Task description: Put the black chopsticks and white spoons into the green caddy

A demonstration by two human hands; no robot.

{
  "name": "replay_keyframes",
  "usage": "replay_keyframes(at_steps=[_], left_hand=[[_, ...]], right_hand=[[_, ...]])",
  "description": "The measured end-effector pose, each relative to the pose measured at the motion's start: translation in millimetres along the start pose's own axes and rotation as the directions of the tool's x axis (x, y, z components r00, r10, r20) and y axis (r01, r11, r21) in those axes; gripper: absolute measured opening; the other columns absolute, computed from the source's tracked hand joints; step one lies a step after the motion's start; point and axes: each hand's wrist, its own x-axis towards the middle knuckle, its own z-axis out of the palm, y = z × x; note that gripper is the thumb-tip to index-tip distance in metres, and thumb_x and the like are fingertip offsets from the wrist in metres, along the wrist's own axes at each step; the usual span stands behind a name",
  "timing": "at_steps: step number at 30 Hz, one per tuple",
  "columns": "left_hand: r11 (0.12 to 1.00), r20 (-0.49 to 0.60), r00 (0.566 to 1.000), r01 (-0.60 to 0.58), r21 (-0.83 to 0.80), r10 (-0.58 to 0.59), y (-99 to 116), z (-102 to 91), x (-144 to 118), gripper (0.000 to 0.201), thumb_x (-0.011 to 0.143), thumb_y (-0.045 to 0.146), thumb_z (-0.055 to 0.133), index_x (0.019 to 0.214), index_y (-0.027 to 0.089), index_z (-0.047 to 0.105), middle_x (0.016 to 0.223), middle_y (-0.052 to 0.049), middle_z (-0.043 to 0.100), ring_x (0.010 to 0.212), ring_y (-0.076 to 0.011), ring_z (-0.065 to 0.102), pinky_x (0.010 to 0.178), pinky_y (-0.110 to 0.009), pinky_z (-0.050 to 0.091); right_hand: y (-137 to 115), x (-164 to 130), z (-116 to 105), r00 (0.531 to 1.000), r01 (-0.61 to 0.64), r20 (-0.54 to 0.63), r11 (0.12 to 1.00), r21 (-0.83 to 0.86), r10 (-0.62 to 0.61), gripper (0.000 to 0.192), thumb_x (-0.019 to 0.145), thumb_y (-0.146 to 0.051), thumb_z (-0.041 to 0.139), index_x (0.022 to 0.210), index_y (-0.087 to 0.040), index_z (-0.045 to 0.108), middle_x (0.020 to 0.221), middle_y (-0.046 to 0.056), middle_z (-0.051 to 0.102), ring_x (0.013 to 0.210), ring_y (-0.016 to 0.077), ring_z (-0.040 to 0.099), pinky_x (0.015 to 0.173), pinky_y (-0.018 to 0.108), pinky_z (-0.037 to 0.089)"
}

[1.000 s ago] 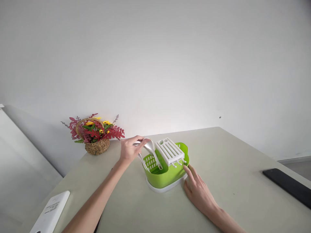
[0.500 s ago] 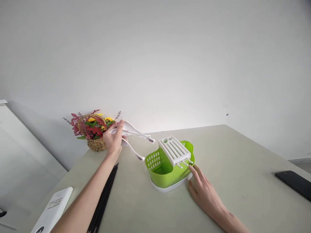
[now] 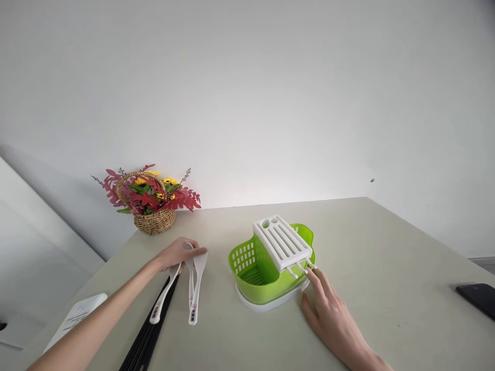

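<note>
A plain white wall stands behind a pale grey-green table, and a wicker basket of artificial flowers sits at its far left edge. Half a second ago the left hand held the white plastic spoons in the air, just lifted out of the green cutlery drainer; now the hand has come down and the spoons lie flat on the table, left of the drainer and well apart from it, with their handles pointing toward the person. The fingers rest loosely over the spoon bowls, so the grip looks relaxed and almost released. Beside the spoons, a bundle of black chopsticks lies on the table. The right hand stays flat and open on the table, its fingertips touching the drainer's white base tray and holding nothing. The drainer's open compartment now looks empty, while its white slotted insert remains on top. A black phone lies at the right edge.
</note>
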Motion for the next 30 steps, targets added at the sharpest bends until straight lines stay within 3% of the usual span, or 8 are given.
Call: replay_keyframes(at_steps=[5,14,17,22,30], left_hand=[[0.998,0.021,0.999,-0.025,0.066,0.023,5.6,12.0,0.4,0.056,0.07,0.075,0.072,0.07,0.02,0.063,0.051,0.003,0.061,0.033,-0.0108,0.049,0.029,-0.019,0.026],[0.953,0.015,0.992,-0.125,0.276,0.126,-8.1,28.6,10.6,0.053,0.077,0.073,0.065,0.07,0.021,0.069,0.053,0.004,0.058,0.042,-0.0137,0.056,0.04,-0.022,0.035],[0.907,0.013,0.975,-0.21,0.366,0.22,-9.8,33.4,13.0,0.051,0.082,0.07,0.06,0.069,0.021,0.07,0.061,0.002,0.064,0.053,-0.0158,0.061,0.05,-0.024,0.04],[0.769,-0.008,0.893,-0.382,0.512,0.449,-10.5,40.9,9.8,0.046,0.095,0.059,0.049,0.072,0.023,0.068,0.078,-0.002,0.069,0.075,-0.0187,0.063,0.072,-0.027,0.042],[0.664,-0.029,0.871,-0.351,0.661,0.49,-21.4,57.3,0.0,0.036,0.104,0.046,0.037,0.092,0.024,0.063,0.095,-0.003,0.067,0.075,-0.019,0.066,0.066,-0.03,0.039]], right_hand=[[-0.9,1.2,-3.3,1.0,-0.009,0.02,1.0,0.028,0.008,0.045,0.101,-0.03,0.041,0.146,-0.025,0.038,0.151,0.017,0.047,0.122,0.03,0.065,0.089,0.045,0.062],[-4.4,2.3,-9.6,0.999,-0.019,0.043,0.999,0.037,0.017,0.045,0.102,-0.028,0.039,0.146,-0.024,0.036,0.151,0.018,0.045,0.125,0.0308,0.062,0.091,0.047,0.061],[-4.9,3.0,-10.8,0.998,-0.031,0.049,0.999,0.038,0.029,0.045,0.102,-0.028,0.04,0.146,-0.023,0.036,0.151,0.018,0.045,0.124,0.031,0.062,0.091,0.047,0.061],[-4.4,3.4,-10.8,0.999,-0.016,0.04,0.999,0.046,0.015,0.047,0.101,-0.028,0.041,0.148,-0.026,0.035,0.15,0.017,0.046,0.126,0.0304,0.062,0.093,0.047,0.06],[-4.3,3.9,-10.1,0.999,-0.001,0.042,0.999,0.038,-0.001,0.049,0.101,-0.025,0.04,0.149,-0.026,0.032,0.151,0.017,0.045,0.127,0.0299,0.06,0.094,0.048,0.06]])
